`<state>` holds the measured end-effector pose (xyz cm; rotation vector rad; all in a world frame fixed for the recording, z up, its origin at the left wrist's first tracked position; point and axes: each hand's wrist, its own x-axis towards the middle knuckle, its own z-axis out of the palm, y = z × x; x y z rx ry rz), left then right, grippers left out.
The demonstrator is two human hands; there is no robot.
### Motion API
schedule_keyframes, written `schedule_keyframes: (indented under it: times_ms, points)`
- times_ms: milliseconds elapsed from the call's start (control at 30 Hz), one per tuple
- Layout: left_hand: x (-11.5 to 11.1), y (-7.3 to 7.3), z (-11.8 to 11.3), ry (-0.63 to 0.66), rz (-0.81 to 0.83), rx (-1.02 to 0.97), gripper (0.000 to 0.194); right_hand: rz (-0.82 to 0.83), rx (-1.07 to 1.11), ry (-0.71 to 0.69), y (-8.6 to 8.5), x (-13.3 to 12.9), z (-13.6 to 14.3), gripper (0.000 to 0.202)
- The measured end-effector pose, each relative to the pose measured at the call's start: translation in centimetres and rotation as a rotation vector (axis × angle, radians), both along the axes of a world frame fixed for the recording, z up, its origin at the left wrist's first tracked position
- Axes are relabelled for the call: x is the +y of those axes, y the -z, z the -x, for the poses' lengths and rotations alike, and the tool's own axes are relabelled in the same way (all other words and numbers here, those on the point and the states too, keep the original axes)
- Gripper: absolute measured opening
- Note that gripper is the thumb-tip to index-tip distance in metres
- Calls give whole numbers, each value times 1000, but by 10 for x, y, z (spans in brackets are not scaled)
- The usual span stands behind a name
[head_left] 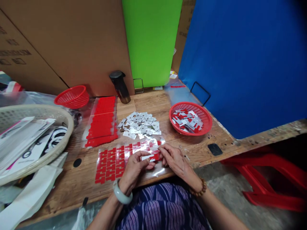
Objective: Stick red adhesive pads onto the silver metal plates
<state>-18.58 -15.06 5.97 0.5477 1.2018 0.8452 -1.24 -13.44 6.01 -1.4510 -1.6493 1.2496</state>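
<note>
Between thumb and fingers, my left hand [134, 167] grips a small silver metal plate [146, 157]. A red sticker [155, 157] covers the plate's right end, and my right hand [176, 162] pinches at it with closed fingers; the exact contact is partly hidden. Under both hands lies a clear sheet of red T-shaped stickers [110, 164], with several peeled off at its right side. Just beyond it is a loose pile of silver metal plates [141, 123]. To the right, a red plastic basket [208, 123] contains plates bearing red stickers.
Stacked red sticker sheets [102, 116] lie left of the pile, below a dark tumbler [121, 88]. A small red basket [73, 98] and a large cream basket [68, 127] of packaged items occupy the left. Green [152, 41] and blue [242, 64] panels stand behind. A red stool [266, 174] is at right.
</note>
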Motion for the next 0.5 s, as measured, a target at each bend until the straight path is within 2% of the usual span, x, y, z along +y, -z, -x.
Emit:
schedule_keyframes:
  times_ms: [233, 500]
  points:
    - [-2, 1, -1, 16, -7, -49, 34, 263, 315, -89, 9, -2, 13, 23]
    - [-1, 1, -1, 52, -30, -4, 37, 386, 427, -62, 16, 0, 13, 34]
